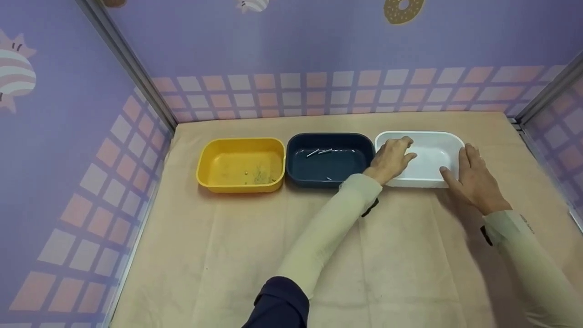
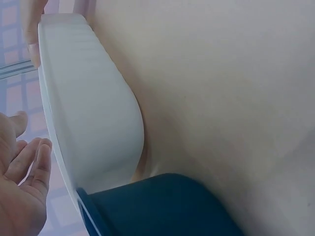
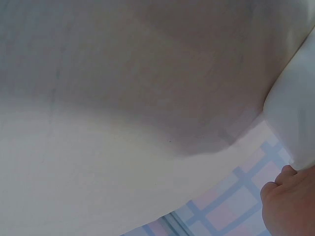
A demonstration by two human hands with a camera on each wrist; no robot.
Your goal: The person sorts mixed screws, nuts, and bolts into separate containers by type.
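Note:
A white plastic container (image 1: 432,157) stands at the right end of a row of three. My left hand (image 1: 391,159) is over its left end, and in the left wrist view the loosely bent fingers (image 2: 37,169) stay above the rim with nothing between them. At the opposite end, my right hand (image 1: 478,184) rests against the rim, its fingers fairly straight along the outer side and the thumb by the front corner. The right wrist view catches only part of that hand (image 3: 290,201) beside the white wall (image 3: 295,108).
Left of the white container sits a dark blue container (image 1: 328,169) with several small thin whitish pieces (image 1: 325,151) inside. A yellow container (image 1: 227,161) further left holds small greyish bits (image 1: 262,176). All stand on a beige cloth (image 1: 246,241) before a patterned wall (image 1: 319,45).

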